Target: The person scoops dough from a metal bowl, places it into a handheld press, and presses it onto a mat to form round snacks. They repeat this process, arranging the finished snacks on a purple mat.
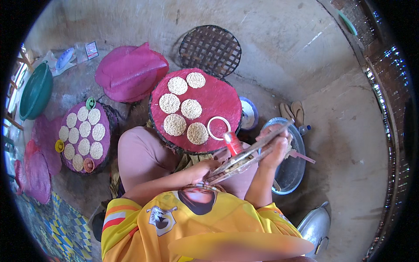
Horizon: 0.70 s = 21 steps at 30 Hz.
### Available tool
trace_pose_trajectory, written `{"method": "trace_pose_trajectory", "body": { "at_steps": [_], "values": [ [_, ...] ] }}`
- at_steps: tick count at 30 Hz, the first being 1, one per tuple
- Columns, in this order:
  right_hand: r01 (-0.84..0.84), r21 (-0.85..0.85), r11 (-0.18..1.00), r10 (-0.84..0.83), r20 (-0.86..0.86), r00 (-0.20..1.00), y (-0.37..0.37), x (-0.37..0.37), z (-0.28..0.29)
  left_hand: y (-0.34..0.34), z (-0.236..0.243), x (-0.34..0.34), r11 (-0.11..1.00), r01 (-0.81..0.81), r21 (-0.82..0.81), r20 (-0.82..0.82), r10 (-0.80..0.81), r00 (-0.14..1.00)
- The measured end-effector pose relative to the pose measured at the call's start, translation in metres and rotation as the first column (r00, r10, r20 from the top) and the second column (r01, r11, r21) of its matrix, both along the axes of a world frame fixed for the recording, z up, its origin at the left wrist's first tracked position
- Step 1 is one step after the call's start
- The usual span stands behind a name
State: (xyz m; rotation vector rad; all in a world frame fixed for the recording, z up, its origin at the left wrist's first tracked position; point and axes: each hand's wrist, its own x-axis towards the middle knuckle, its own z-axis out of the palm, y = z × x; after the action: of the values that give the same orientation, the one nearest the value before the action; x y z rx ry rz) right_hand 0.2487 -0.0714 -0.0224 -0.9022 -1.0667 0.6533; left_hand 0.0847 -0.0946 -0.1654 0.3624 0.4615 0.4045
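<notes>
A long wooden press of two slats (251,158) slants across my lap, with a red can-like cylinder (233,144) at its middle. My left hand (204,169) is closed round its lower left end. Toward the upper right end, my right hand (276,148) wraps round the slats; some pale stuff shows beside its fingers. Just beyond the press, a white ring (218,118) lies at the near right of a round red-covered board (218,98). Several pale, lacy discs (191,108) of strand-like dough lie on that board, left of the ring.
A grey basin (298,168) with a pink handle (303,156) stands at my right, near sandals (292,112) and a metal pot (315,225). To the left, a purple round board (102,114) carries more discs. Behind are a pink-covered round (131,72) and a woven tray (210,49).
</notes>
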Motion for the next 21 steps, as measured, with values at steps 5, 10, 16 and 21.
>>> {"method": "trace_pose_trajectory", "body": {
  "at_steps": [5,10,16,21],
  "values": [
    [0.25,0.168,0.954,-0.273,0.136,0.952,-0.02,0.044,0.01,-0.014,-0.019,-0.046,0.829,-0.554,-0.075,-0.191,0.533,0.824],
    [0.448,0.131,0.885,-0.466,0.263,0.844,-0.019,0.068,-0.007,-0.011,-0.007,-0.057,0.558,-0.818,0.138,0.001,0.826,0.564],
    [0.272,0.088,0.958,-0.285,0.226,0.931,-0.019,0.075,-0.023,0.033,0.009,-0.084,0.561,-0.705,0.434,-0.33,0.827,0.455],
    [0.277,0.048,0.96,-0.281,0.132,0.951,-0.017,0.08,-0.027,0.097,0.016,-0.137,0.602,-0.398,0.692,-0.56,0.796,0.231]
  ]
}}
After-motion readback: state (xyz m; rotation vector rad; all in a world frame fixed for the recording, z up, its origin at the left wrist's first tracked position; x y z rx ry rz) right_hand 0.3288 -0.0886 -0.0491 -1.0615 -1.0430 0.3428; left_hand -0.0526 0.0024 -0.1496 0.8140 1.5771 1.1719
